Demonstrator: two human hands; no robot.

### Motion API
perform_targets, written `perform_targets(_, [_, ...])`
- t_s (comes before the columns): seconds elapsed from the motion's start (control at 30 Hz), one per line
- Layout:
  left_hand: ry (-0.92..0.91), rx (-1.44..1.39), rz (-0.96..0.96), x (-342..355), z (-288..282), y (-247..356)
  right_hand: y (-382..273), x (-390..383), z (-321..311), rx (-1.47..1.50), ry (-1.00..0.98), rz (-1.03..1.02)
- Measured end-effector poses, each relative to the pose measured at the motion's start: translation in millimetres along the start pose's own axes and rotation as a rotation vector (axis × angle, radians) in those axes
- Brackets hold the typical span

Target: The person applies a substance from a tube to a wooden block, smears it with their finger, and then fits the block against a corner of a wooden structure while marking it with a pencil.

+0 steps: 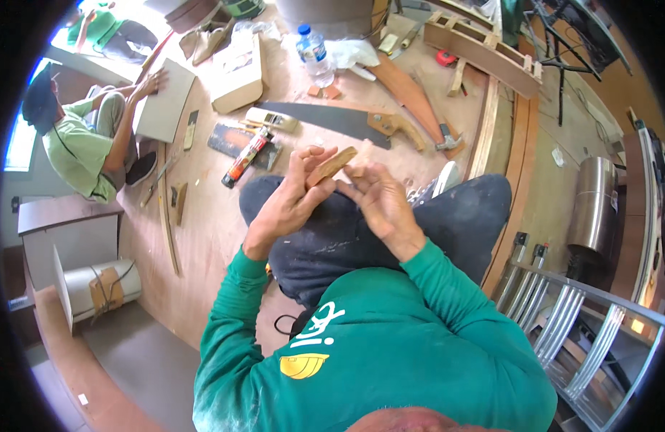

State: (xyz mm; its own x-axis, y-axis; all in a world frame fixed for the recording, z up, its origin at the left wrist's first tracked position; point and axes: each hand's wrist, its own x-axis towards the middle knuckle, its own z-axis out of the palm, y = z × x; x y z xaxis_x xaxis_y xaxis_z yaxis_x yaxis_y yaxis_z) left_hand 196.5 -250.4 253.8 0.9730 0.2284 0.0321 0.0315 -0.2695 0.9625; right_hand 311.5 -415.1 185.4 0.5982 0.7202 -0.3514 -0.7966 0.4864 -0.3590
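Observation:
My left hand (293, 196) is closed round a small brown piece of wood (331, 167), held up at a slant above my lap. Close beside it, my right hand (379, 201) pinches a small pale piece (362, 160) between thumb and fingers. What that pale piece is made of cannot be made out. Just beyond my hands, a handsaw (332, 120) with a wooden handle lies on the floor. To its right rests a claw hammer (448, 137). A tube with a red and black label (247, 157) lies left of my hands.
A water bottle (316, 59) stands beyond the saw. Farther right are a red tape measure (445, 57) and a wooden frame (483, 54). Long boards (516, 165) run along my right, near a metal ladder (581, 338). At the left, a person in light green (80, 151) handles a panel (167, 101).

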Motion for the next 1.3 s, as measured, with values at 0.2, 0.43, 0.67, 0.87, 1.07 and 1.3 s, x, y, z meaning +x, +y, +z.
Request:
perform_targets(0.2, [-0.137, -0.316, -0.166, 11, -37, -6, 15, 27, 25, -0.053, -0.109, -0.001])
perform_targets(0.43, [0.238, 0.311, 0.178, -11, -17, 1, -37, 11, 50, -0.567, -0.159, -0.122])
perform_targets(0.67, [0.421, 0.168, 0.233, -21, 8, -17, -75, -48, 75, -0.817, -0.197, -0.122])
perform_targets(0.87, [0.526, -0.105, 0.082, -37, 8, -8, -64, -60, 88, -0.962, -0.22, -0.26])
perform_targets(1.07, [0.387, -0.095, 0.106, -50, 4, 1, -57, -58, 109, -1.203, -0.324, -0.271])
perform_targets(1.3, [0.48, 0.161, 0.17, -55, 20, 8, -60, -76, 115, -1.331, -0.281, -0.241])
